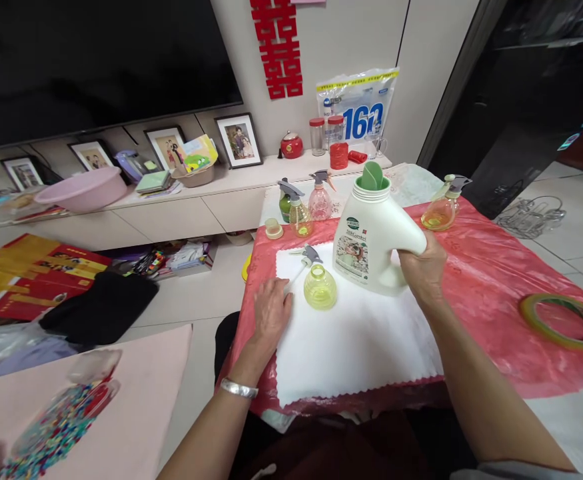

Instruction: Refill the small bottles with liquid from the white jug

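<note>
Handle and fingers partly hide each other on the white jug (354, 233), where the right hand's grip (425, 267) is clamped round the handle. The jug stands over the white cloth (356, 353) on the counter (491, 267), just right of the open yellow bottle (320, 293); whether its base bears fully on the cloth is hard to tell. A green piece (372, 177) fills its mouth, hiding the inside, and the small label print is unreadable. The left hand (272, 307) lies palm down at the cloth's edge, near the tube of the grey spray head (312, 254); its fingertips meet the tube's end, but I cannot tell whether that grip is apart or together. Behind, the green spray bottle (284, 205) is partly covered by the yellowish one (300, 219), with the pink spray bottle (320, 202) beside them. Another spray bottle (440, 215) stands beyond the jug's handle. The tape roll (530, 312) is cut off at the right, as is the television (96, 60) at the upper left.
</note>
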The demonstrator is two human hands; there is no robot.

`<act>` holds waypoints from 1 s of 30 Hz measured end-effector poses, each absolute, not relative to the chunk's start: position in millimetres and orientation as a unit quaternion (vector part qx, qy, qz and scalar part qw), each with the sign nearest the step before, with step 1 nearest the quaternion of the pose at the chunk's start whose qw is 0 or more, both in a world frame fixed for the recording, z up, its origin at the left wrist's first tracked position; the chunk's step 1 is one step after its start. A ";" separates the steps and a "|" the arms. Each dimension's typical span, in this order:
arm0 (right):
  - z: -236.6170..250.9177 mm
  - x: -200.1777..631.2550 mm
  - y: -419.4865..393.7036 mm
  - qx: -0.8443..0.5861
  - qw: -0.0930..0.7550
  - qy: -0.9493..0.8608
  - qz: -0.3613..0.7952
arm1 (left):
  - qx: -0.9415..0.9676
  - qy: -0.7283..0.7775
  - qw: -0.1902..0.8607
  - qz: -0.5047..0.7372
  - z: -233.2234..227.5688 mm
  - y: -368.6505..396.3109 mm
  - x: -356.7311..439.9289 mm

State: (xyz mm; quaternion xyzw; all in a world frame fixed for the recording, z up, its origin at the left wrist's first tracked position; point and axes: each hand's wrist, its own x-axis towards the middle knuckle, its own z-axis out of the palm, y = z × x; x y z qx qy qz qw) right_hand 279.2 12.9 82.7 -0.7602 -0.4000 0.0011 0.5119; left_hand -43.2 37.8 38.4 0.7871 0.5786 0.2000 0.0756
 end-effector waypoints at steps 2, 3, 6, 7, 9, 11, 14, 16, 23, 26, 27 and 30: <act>84.5 280.9 9.1 -0.767 0.490 -0.414 0.002 | 0.789 0.600 0.064 0.114 43.9 42.5 -40.5; 85.7 281.7 6.0 -0.769 0.480 -0.422 0.003 | 0.790 0.603 0.068 0.090 45.7 44.6 -38.7; 90.3 281.8 -9.3 -0.766 0.456 -0.453 -0.002 | 0.788 0.605 0.086 0.077 46.9 50.5 -34.4; 91.5 280.5 -16.3 -0.762 0.452 -0.464 -0.005 | 0.785 0.607 0.092 0.083 46.0 52.8 -34.0; 92.1 275.4 -32.5 -0.754 0.451 -0.478 -0.019 | 0.773 0.617 0.111 0.098 43.5 57.8 -35.3; 90.1 267.1 -50.3 -0.748 0.461 -0.476 -0.038 | 0.755 0.631 0.136 0.119 41.2 62.6 -38.9; 83.8 250.9 -76.4 -0.740 0.489 -0.459 -0.054 | 0.726 0.645 0.178 0.160 40.6 64.1 -47.4; 80.0 238.2 -91.3 -0.731 0.508 -0.453 -0.042 | 0.713 0.646 0.197 0.190 42.1 58.4 -54.2; 78.6 184.1 -113.3 -0.637 0.565 -0.505 0.140 | 0.681 0.590 0.250 0.355 49.7 10.0 -83.8; 80.9 162.0 -109.6 -0.588 0.568 -0.530 0.226 | 0.672 0.569 0.257 0.398 56.1 -6.9 -94.4; 82.4 155.7 -107.3 -0.574 0.568 -0.535 0.248 | 0.671 0.565 0.255 0.407 58.9 -11.3 -96.5; 90.5 140.3 -100.7 -0.539 0.568 -0.549 0.292 | 0.680 0.547 0.252 0.418 67.4 -23.4 -97.5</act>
